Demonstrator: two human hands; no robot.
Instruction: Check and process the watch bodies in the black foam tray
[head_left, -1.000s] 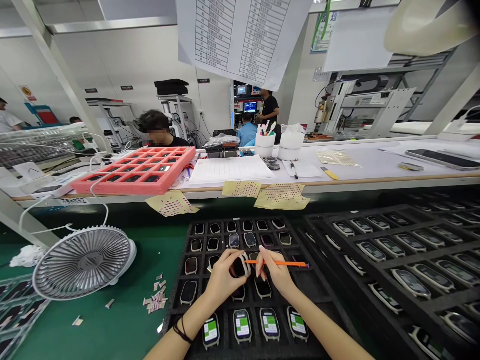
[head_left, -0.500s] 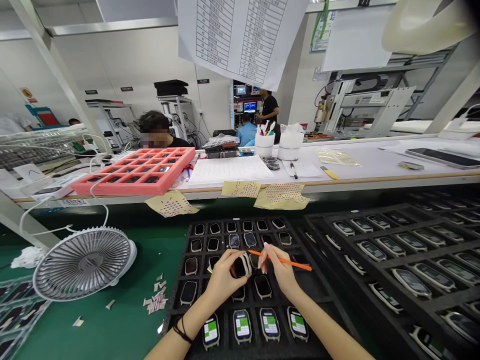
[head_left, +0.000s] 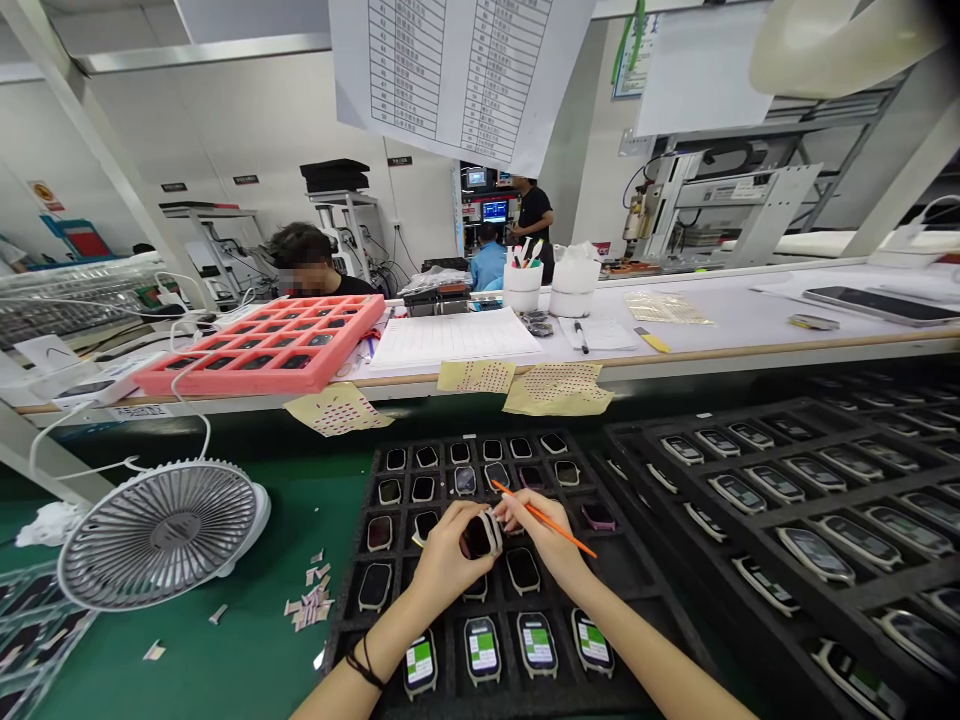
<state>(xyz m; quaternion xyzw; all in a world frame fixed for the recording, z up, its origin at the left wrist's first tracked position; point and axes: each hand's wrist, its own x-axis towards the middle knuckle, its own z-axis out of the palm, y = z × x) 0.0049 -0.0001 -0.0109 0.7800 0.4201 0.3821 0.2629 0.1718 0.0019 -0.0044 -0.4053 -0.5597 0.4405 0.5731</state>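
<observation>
My left hand (head_left: 450, 550) is closed around a smartwatch (head_left: 480, 537) without a strap, tilted so its dark screen faces left. Close against the watch's right side are the fingertips of my right hand (head_left: 544, 535), which also grips a thin orange stick (head_left: 555, 522); the stick slants across the hand. Whether those fingertips touch the watch I cannot tell. Beneath both hands lies a black foam tray (head_left: 641, 570) with watch cases in its compartments. In its front row several watches (head_left: 481, 648) show lit green and white screens; those farther back are dark.
More foam trays of watches (head_left: 814, 553) stand on the right. To the left are a white fan (head_left: 161, 530) and a heap of small paper scraps (head_left: 311, 600) on the green mat. A shelf behind holds a pink foam tray (head_left: 262, 380), papers and white cups. Other people are beyond it.
My right hand has moved left, bringing its fingertips up to the watch, and the orange stick has shifted left and tilted more steeply. My left hand still holds the watch. The view has shifted slightly.
</observation>
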